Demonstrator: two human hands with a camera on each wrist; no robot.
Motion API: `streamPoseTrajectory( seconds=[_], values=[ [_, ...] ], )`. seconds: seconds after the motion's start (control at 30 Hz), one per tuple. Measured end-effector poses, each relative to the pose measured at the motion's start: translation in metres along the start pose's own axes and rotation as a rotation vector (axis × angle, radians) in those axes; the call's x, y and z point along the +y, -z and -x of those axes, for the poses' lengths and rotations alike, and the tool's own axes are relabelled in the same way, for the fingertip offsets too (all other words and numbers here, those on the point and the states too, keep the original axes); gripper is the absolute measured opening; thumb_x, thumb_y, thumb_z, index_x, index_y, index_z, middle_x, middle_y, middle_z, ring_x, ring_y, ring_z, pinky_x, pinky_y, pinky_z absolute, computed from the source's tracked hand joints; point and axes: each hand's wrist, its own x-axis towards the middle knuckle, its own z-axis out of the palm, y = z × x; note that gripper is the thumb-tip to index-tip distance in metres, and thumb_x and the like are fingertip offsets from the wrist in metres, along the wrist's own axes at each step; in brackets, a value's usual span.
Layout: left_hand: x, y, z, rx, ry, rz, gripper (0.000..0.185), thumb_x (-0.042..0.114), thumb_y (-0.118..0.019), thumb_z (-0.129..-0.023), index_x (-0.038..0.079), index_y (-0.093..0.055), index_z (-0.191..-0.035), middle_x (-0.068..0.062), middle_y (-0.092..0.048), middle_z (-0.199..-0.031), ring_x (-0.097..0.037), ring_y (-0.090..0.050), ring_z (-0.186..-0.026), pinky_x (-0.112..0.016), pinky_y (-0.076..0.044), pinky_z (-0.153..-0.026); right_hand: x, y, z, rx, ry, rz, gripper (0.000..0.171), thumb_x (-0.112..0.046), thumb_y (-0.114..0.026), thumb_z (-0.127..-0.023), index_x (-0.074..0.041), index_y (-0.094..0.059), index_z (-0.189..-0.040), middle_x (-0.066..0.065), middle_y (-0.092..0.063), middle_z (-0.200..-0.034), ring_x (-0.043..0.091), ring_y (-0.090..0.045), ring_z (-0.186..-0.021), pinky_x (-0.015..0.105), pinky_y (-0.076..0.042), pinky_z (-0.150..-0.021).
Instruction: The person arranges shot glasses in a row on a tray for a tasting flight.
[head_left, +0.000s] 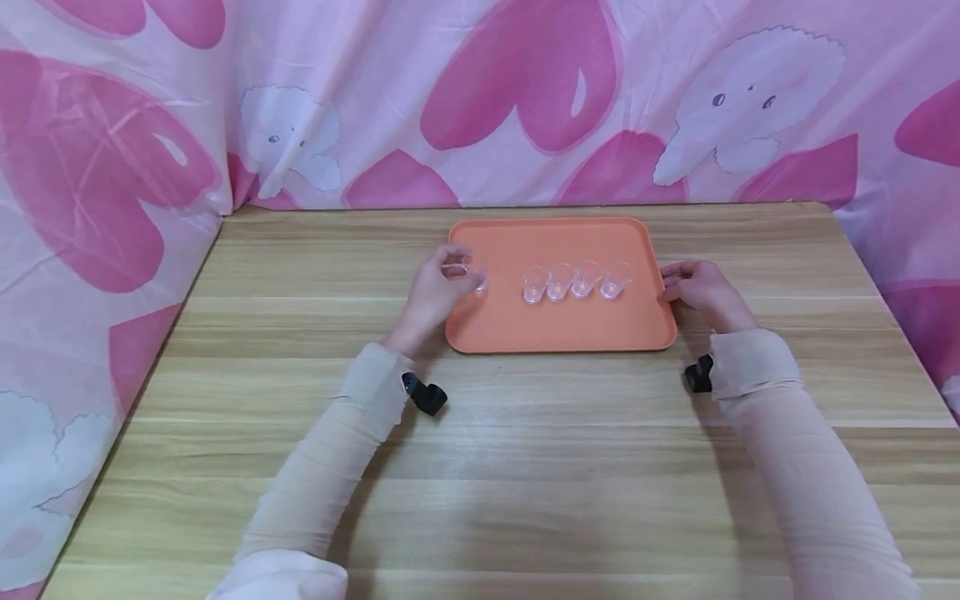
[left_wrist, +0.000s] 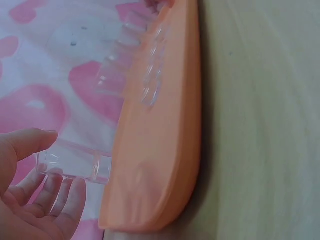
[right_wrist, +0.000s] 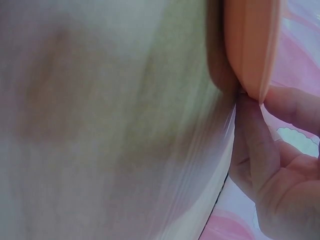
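A small clear plastic cup (left_wrist: 75,162) is pinched between the thumb and fingers of my left hand (head_left: 437,292), over the left end of an orange tray (head_left: 555,329). In the left wrist view the cup's base is close to the tray surface; whether it touches is hard to tell. My right hand (head_left: 705,292) pinches the tray's right edge, its thumb and fingers on either side of the rim (right_wrist: 255,75) in the right wrist view. Several more clear cups (head_left: 557,283) stand upright in a row on the tray's middle and right.
The tray lies on a wood-grain table (head_left: 525,467), near its back edge. A pink curtain (head_left: 360,100) with hearts and white cartoon animals hangs behind and along both sides. A black wrist device (head_left: 426,393) sits on each sleeved arm.
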Motion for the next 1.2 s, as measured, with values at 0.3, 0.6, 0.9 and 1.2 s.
streamPoseTrajectory(
  seconds=[0.3, 0.6, 0.9, 1.2],
  values=[
    [-0.007, -0.017, -0.004, -0.048, -0.053, -0.114, 0.046, 0.006, -0.068, -0.085, 0.002, -0.052, -0.128, -0.014, -0.057, -0.129, -0.028, -0.055, -0.116, -0.036, -0.051, -0.098, 0.0, 0.0, 0.0, 0.003, 0.001, 0.007, 0.054, -0.01, -0.049, -0.095, 0.007, -0.03, -0.143, 0.028, -0.036, -0.143, 0.037, -0.042, -0.123, 0.052, -0.035, -0.113],
    [-0.01, -0.032, -0.006, -0.072, -0.062, -0.137, 0.045, 0.004, -0.069, -0.084, 0.003, -0.053, -0.126, -0.015, -0.057, -0.123, -0.03, -0.058, -0.114, -0.037, -0.05, -0.1, 0.0, -0.001, 0.0, -0.002, -0.014, 0.002, 0.054, -0.011, -0.05, -0.095, 0.006, -0.03, -0.143, 0.027, -0.035, -0.144, 0.037, -0.043, -0.122, 0.052, -0.036, -0.113],
    [-0.009, -0.037, -0.006, -0.079, -0.047, -0.164, 0.045, 0.007, -0.07, -0.085, 0.006, -0.053, -0.127, -0.013, -0.057, -0.125, -0.028, -0.057, -0.115, -0.036, -0.05, -0.1, 0.0, 0.0, 0.0, 0.0, 0.01, 0.011, 0.054, -0.01, -0.05, -0.095, 0.006, -0.031, -0.143, 0.028, -0.035, -0.144, 0.038, -0.042, -0.124, 0.052, -0.036, -0.112],
    [-0.009, -0.038, -0.004, -0.09, -0.058, -0.171, 0.047, 0.007, -0.069, -0.085, 0.006, -0.051, -0.129, -0.012, -0.056, -0.128, -0.027, -0.056, -0.117, -0.035, -0.05, -0.101, 0.002, -0.001, -0.001, 0.006, 0.025, 0.023, 0.054, -0.008, -0.049, -0.094, 0.008, -0.032, -0.142, 0.029, -0.037, -0.143, 0.037, -0.043, -0.124, 0.05, -0.037, -0.112]
  ],
)
